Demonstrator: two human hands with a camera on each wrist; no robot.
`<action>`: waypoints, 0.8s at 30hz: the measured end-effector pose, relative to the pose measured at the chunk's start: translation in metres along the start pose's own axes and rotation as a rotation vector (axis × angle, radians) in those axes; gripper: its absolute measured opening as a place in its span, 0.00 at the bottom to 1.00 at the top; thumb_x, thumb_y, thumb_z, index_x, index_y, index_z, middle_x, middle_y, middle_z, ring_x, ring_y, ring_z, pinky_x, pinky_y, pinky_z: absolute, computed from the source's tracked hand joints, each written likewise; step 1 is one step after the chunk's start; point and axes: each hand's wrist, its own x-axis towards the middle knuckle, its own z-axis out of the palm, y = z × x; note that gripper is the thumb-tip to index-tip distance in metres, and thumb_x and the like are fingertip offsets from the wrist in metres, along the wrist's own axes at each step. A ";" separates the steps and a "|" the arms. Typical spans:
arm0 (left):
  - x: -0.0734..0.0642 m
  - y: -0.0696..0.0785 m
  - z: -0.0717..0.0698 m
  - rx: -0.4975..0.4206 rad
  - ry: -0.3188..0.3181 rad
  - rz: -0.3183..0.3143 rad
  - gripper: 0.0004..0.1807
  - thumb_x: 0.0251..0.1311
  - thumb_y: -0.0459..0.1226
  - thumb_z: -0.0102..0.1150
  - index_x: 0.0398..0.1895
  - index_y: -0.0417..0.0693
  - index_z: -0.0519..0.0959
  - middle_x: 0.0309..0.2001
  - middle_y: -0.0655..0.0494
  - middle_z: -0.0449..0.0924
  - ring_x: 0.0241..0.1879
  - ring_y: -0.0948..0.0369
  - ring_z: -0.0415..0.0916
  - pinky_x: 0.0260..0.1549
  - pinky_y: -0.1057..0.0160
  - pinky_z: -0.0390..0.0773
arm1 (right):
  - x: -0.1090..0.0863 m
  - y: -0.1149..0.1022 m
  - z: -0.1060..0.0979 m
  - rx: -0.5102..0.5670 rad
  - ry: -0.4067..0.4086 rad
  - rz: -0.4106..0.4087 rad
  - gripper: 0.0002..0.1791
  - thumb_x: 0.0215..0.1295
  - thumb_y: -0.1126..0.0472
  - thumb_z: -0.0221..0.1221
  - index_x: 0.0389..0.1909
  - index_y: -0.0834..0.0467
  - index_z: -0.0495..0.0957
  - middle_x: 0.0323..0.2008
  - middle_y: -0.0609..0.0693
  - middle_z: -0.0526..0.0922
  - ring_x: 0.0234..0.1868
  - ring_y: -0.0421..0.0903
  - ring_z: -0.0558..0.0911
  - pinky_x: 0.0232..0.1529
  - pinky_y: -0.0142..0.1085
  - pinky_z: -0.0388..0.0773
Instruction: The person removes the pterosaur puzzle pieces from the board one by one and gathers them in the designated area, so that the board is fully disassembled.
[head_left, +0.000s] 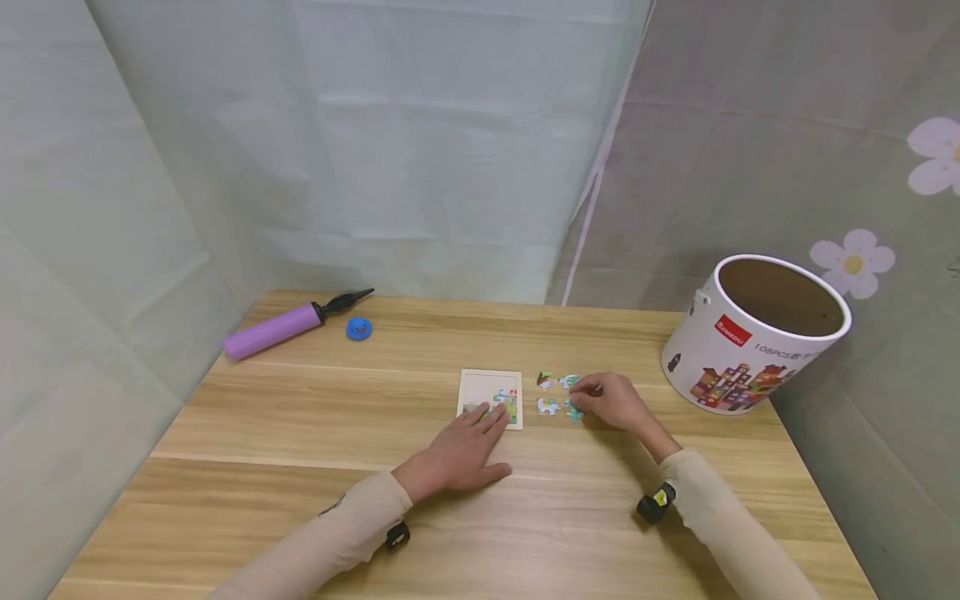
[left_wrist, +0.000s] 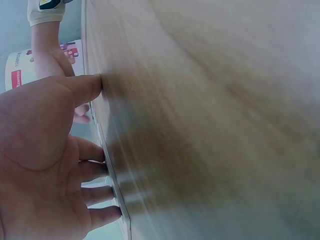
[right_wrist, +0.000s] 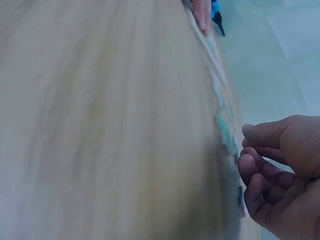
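Observation:
A small square wooden puzzle board (head_left: pixel 480 383) lies on the table, with a few colourful pieces set in its right and lower part. My left hand (head_left: pixel 465 450) rests its spread, straight fingers on the board's near edge; in the left wrist view those fingertips (left_wrist: pixel 114 212) lie along the rim. Several loose jigsaw pieces (head_left: pixel 547 407) lie just right of the board. Over the rightmost ones hovers my right hand (head_left: pixel 611 400), fingers loosely bent. Its thumb and fingertips are close to a green piece (head_left: pixel 574 412), and no piece shows between them in the right wrist view.
A large white bucket (head_left: pixel 690 367) with a building-block picture stands at the right rear of the table (head_left: pixel 315 433). A purple hand pump (head_left: pixel 273 332) and a small blue round toy (head_left: pixel 358 328) lie at the back left. Curtains hang behind.

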 end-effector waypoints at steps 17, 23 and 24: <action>-0.002 0.002 0.005 0.058 0.065 0.012 0.43 0.73 0.58 0.50 0.78 0.36 0.59 0.77 0.40 0.60 0.78 0.41 0.53 0.76 0.50 0.56 | 0.030 -0.040 0.016 0.060 -0.057 -0.129 0.09 0.70 0.59 0.65 0.45 0.57 0.89 0.39 0.48 0.88 0.34 0.42 0.83 0.36 0.37 0.82; -0.004 0.005 0.005 0.120 0.087 0.017 0.43 0.73 0.59 0.50 0.77 0.35 0.61 0.76 0.41 0.62 0.77 0.42 0.56 0.75 0.50 0.58 | 0.042 -0.051 0.032 0.052 -0.096 -0.174 0.10 0.70 0.59 0.65 0.47 0.58 0.88 0.38 0.47 0.88 0.37 0.41 0.84 0.42 0.39 0.84; -0.005 0.005 0.006 0.117 0.085 0.018 0.43 0.73 0.58 0.50 0.77 0.35 0.61 0.76 0.40 0.62 0.76 0.42 0.56 0.75 0.50 0.58 | 0.044 -0.053 0.035 0.051 -0.103 -0.181 0.10 0.69 0.59 0.65 0.47 0.58 0.88 0.38 0.47 0.88 0.38 0.41 0.84 0.43 0.39 0.83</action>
